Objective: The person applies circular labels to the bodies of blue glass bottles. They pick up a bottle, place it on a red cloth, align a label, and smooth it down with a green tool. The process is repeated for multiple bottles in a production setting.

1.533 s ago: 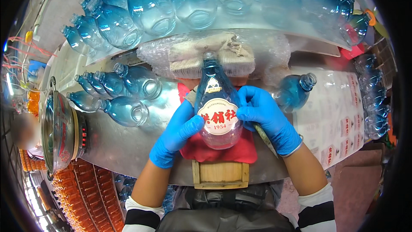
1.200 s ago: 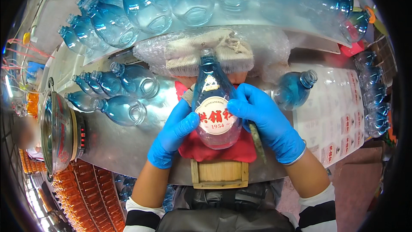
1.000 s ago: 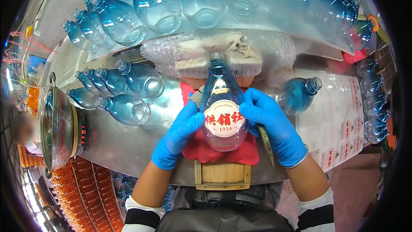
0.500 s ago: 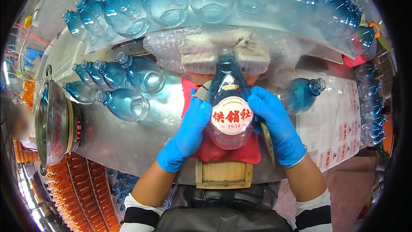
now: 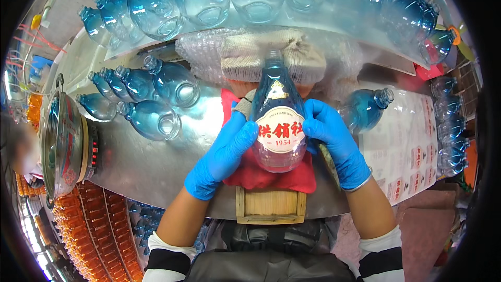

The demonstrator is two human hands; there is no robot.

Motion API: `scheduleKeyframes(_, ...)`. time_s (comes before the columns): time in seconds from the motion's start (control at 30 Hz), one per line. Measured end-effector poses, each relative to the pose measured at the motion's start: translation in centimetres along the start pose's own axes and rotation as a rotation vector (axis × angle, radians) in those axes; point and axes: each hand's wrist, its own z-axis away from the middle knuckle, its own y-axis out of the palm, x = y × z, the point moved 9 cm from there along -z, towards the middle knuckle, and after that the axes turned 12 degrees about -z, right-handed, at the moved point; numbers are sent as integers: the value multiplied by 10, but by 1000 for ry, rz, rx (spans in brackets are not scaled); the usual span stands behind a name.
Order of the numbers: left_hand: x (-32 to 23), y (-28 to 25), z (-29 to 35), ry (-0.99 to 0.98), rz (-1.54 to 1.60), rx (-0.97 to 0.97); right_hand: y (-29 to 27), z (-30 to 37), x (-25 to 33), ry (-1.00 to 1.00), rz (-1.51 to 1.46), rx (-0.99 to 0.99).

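Observation:
A clear-and-blue glass bottle (image 5: 276,163) leans in front of me, neck pointing away, a round cream label with red characters on its face and a gold emblem above. My left hand (image 5: 228,149), in a blue glove, grips its left side, the thumb at the label's edge. From the other side my gloved right hand (image 5: 334,138) grips it, fingertips at the label's right edge. A thin greenish strip (image 5: 329,164) sticks out below the right palm. Beneath the bottle lies a red cloth (image 5: 300,180). A grey cloth scrap (image 5: 244,105) shows by my left fingers.
Beyond the bottle sits a stack of pale folded material (image 5: 245,55) on bubble wrap (image 5: 195,57). Blue bottles (image 5: 175,83) lie at left, another (image 5: 365,109) at right. Label sheets (image 5: 409,146) cover the right side. A lidded pot (image 5: 65,146) stands far left; a wooden block (image 5: 270,204) is nearest me.
The bottle and both hands appear slightly higher in the picture, as the view shifts a little. Both hands keep their hold at the label's sides.

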Motion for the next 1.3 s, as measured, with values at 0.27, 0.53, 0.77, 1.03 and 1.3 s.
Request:
scheduleKeyframes(0.27,1,-3,-4,-8,-8,-30,0,0,4,-72,22,27)
scheduleKeyframes(0.53,-6,2,2,80,41,25,2,5,7,-88,147,21)
scheduleKeyframes(0.77,-10,-2,0,117,-12,25,-16,18,1,-6,-95,-220)
scheduleKeyframes(1.03,-57,35,43,363,-1272,-303,5,80,32,-465,-63,-551)
scheduleKeyframes(1.3,-49,31,39,253,-1346,-321,8,65,49,-667,332,-618)
